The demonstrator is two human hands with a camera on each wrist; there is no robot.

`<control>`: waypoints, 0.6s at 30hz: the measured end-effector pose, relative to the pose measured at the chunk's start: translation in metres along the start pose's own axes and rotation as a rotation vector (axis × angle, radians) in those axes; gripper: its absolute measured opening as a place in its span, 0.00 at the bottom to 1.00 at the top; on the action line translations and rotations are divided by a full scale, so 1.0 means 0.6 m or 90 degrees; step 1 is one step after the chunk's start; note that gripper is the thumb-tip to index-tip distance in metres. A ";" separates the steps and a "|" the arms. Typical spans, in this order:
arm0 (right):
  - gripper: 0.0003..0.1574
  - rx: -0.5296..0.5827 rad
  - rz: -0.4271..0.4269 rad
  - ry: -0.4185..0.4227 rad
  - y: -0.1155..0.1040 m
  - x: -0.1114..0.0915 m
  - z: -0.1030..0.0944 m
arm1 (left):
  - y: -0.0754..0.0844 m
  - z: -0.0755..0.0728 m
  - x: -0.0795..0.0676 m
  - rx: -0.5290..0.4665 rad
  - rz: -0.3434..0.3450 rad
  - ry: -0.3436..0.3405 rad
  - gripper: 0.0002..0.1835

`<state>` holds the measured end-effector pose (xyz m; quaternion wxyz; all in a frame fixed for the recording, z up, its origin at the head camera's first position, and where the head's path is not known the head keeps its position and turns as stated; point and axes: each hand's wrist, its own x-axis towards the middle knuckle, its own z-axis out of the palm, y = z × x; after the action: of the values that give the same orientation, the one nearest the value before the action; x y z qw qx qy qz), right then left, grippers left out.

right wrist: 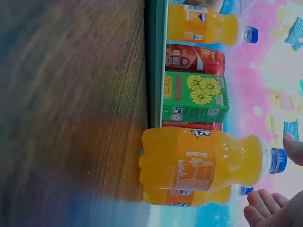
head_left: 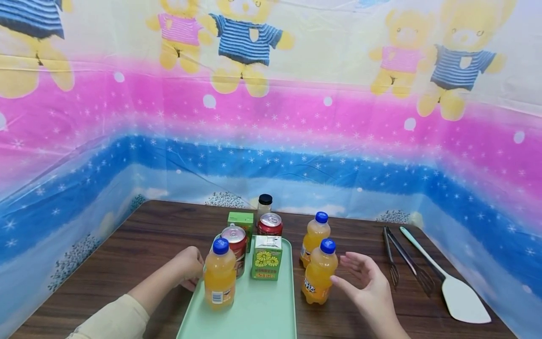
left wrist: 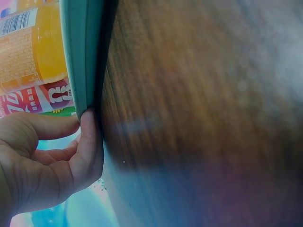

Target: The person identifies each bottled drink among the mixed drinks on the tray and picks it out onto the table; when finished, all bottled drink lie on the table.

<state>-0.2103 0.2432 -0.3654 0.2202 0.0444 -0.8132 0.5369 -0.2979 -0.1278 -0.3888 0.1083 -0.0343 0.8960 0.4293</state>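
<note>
My left hand [head_left: 191,267] pinches the left rim of the green tray [head_left: 262,315] between thumb and fingers, as the left wrist view shows. On the tray stand an orange soda bottle [head_left: 219,278], a red soda can [head_left: 236,247] and a green drink carton [head_left: 267,259] with yellow flowers. Right of the tray, a second orange soda bottle [head_left: 318,275] stands upright on the table, with another orange soda bottle [head_left: 314,235] behind it. Beside the nearer one is my right hand [head_left: 366,285], fingers spread and thumb toward the bottle, holding nothing. In the right wrist view its fingertips hover near the blue cap [right wrist: 278,161].
At the back are another red can [head_left: 270,225], a green carton [head_left: 241,217] and a black-capped jar [head_left: 265,202]. To the right lie a whisk [head_left: 391,263], tongs [head_left: 408,259] and a white spatula [head_left: 463,299] on the wooden table [head_left: 161,226]. A patterned curtain surrounds it.
</note>
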 end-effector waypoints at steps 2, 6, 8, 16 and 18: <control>0.36 -0.005 0.000 -0.003 -0.002 -0.004 -0.002 | 0.000 0.000 0.000 0.000 0.000 0.001 0.07; 0.35 -0.006 -0.008 -0.008 -0.005 -0.013 -0.003 | 0.000 0.000 0.000 -0.002 0.000 0.003 0.08; 0.34 -0.002 -0.012 -0.011 -0.007 -0.017 -0.002 | 0.000 0.000 0.001 -0.003 0.001 0.003 0.08; 0.33 0.018 -0.014 -0.029 -0.021 -0.034 0.009 | -0.002 -0.001 -0.001 0.001 0.004 0.003 0.07; 0.32 0.023 -0.006 -0.033 -0.025 -0.038 0.012 | -0.002 -0.001 -0.002 0.005 0.011 0.003 0.07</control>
<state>-0.1871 0.2266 -0.3641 0.2006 0.0660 -0.8086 0.5492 -0.2967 -0.1289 -0.3892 0.1024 -0.0269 0.8981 0.4268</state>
